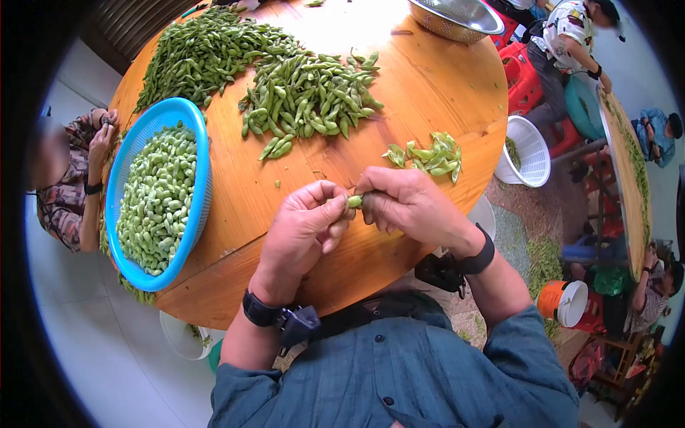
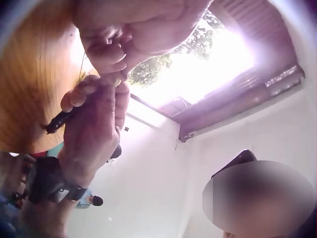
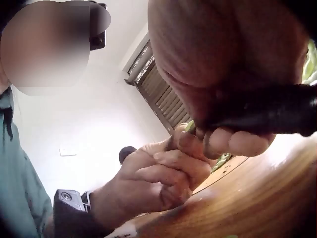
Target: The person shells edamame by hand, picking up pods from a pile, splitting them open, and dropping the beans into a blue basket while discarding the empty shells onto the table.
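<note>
Over the table's near edge, a green soybean pod (image 1: 354, 202) is pinched between both hands. My left hand (image 1: 308, 222) grips one end with thumb and forefinger, its other fingers curled underneath. The right hand (image 1: 410, 205) pinches the other end, fingertips close to the left thumb. A dark, elongated thing (image 3: 267, 114) lies along the right hand's fingers in the right wrist view; I cannot tell what it is. To the left stands a blue-rimmed basket (image 1: 200, 164) of shelled green beans (image 1: 158, 200). Opened pods (image 1: 435, 155) lie just beyond the right hand.
Heaps of whole pods (image 1: 307, 100) cover the far side of the round wooden table (image 1: 421, 93). A metal colander (image 1: 457, 20) sits at its far right edge, and a white basket (image 1: 524, 151) stands beyond the rim. A person (image 1: 68, 171) sits at the left.
</note>
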Available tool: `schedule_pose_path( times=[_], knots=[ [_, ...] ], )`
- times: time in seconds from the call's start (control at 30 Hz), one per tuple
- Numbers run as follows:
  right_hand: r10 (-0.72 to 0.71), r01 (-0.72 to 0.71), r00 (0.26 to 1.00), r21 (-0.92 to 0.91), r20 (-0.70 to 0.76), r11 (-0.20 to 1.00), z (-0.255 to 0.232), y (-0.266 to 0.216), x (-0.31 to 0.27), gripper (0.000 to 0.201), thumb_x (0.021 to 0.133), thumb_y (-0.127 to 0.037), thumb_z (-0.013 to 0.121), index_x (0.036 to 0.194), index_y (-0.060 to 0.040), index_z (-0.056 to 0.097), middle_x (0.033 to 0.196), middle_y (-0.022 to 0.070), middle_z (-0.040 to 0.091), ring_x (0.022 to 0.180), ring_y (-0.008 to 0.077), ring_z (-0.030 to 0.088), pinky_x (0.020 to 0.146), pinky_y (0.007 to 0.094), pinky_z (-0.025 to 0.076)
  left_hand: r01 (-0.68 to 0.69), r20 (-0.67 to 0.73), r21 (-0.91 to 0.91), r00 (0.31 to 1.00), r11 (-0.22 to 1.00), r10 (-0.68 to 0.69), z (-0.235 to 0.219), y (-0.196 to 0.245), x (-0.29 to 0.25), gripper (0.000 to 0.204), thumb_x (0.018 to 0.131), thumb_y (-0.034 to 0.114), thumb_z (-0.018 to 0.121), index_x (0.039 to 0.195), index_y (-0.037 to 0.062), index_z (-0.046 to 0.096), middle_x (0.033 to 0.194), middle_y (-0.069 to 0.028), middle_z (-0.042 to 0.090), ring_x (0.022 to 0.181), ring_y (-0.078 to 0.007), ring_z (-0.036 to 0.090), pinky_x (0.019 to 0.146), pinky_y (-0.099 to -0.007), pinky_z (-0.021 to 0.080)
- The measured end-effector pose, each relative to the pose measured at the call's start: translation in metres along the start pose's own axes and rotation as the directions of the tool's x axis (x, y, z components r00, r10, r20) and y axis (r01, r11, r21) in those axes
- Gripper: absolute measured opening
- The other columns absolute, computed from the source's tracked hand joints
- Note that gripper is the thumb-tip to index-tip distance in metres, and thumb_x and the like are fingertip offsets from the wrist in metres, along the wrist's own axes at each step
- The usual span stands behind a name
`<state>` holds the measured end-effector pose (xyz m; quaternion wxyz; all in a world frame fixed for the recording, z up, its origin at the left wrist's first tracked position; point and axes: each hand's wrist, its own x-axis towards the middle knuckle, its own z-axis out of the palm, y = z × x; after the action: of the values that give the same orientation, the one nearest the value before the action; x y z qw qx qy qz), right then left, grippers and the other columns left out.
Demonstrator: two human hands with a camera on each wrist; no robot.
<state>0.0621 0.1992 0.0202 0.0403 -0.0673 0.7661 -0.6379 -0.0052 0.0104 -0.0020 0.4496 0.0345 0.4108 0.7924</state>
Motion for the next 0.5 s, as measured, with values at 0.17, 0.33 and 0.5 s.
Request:
schedule_pose_path(
  times=[0.17,0.33,0.5],
  knots=[
    [0.142,-0.152,0.982,-0.069,-0.126,0.986,0.007,0.000,0.002,0.010,0.094,-0.004,0.050,0.091,-0.0003,0.058,0.070,0.0017,0.060,0.057,0.0068,0.055,0.051,0.0228,0.046,-0.232,-0.115,0.633,0.915,0.738,0.387,0.014,-0.008,-0.003,0.010,0.092,0.010,0.065,0.093,0.0000,0.063,0.077,-0.0036,0.064,0.060,-0.0071,0.054,0.051,-0.0203,0.041],
    [0.119,-0.129,0.981,-0.057,-0.153,0.990,0.012,-0.004,0.003,0.010,0.093,-0.004,0.051,0.088,0.0008,0.059,0.068,0.0056,0.060,0.057,0.0099,0.057,0.052,0.0260,0.047,-0.345,0.042,0.850,0.798,0.399,0.601,0.012,-0.012,-0.002,0.010,0.090,0.009,0.066,0.088,-0.0009,0.064,0.078,0.0004,0.062,0.068,-0.0078,0.055,0.061,-0.0244,0.046],
    [0.174,-0.157,0.977,0.141,-0.119,0.977,0.013,-0.007,0.006,0.010,0.091,-0.004,0.052,0.088,0.0023,0.059,0.067,0.0093,0.061,0.057,0.0125,0.059,0.053,0.0295,0.048,-0.279,-0.106,0.688,0.874,0.669,0.474,0.016,-0.006,-0.008,0.016,0.094,0.015,0.063,0.089,-0.0002,0.064,0.078,0.0003,0.062,0.069,-0.0080,0.054,0.062,-0.0225,0.044]
  ],
)
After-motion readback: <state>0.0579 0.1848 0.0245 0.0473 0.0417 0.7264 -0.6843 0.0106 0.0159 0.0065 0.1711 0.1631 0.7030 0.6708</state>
